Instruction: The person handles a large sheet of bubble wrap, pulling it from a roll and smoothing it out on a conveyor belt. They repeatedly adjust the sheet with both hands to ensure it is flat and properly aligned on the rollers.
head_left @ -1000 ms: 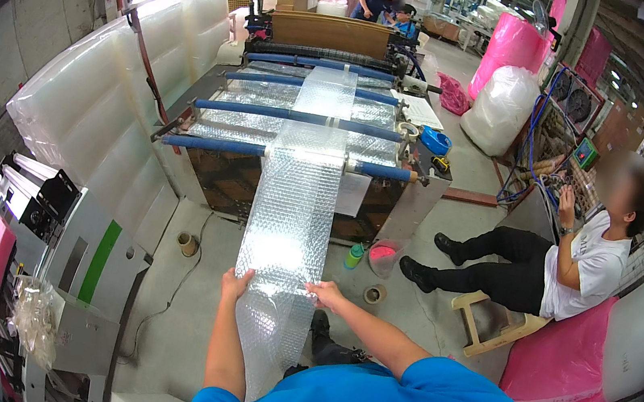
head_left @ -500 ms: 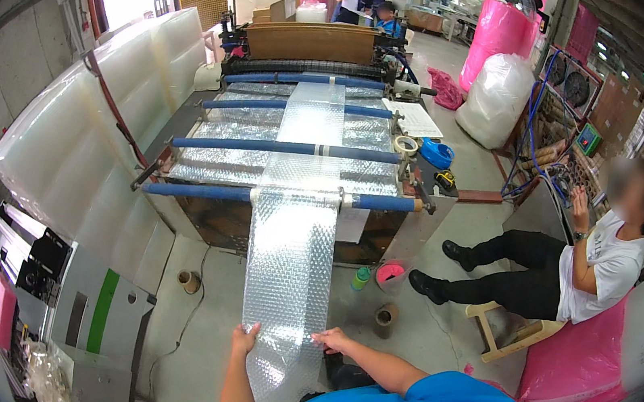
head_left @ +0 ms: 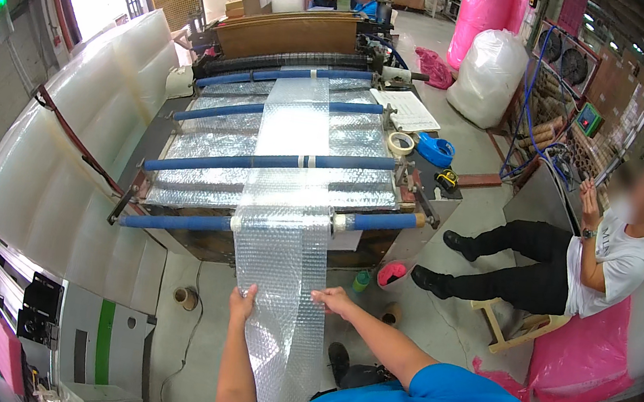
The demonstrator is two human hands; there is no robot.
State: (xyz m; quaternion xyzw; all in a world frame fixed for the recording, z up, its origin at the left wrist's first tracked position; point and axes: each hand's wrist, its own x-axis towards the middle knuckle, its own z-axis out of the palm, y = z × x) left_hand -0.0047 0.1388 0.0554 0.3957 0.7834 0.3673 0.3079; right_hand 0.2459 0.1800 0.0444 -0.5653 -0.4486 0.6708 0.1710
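Observation:
A long strip of clear bubble wrap [head_left: 282,257] comes off a machine with blue rollers [head_left: 270,163] and hangs down toward me. My left hand [head_left: 242,302] is closed on the strip's left edge, thumb on top. At the right edge my right hand [head_left: 333,301] pinches the bubble wrap between thumb and fingers. Below my hands the strip runs down to my body, its lower end hidden by my blue shirt. Silvery bubble film [head_left: 201,189] lies under the rollers on both sides of the strip.
At right a person [head_left: 609,247] sits on a wooden stool [head_left: 502,330], legs toward the machine. Cardboard cores [head_left: 185,297], a pink-lined bucket [head_left: 391,275] and a green bottle [head_left: 361,280] stand on the floor. Large bubble wrap rolls [head_left: 59,158] line the left. Tape rolls [head_left: 400,144] lie beside the machine.
Both my hands have moved a little up along the picture, toward the machine, still gripping the bubble wrap. The view has shifted and tilted slightly. The seated person's raised hand has moved slightly.

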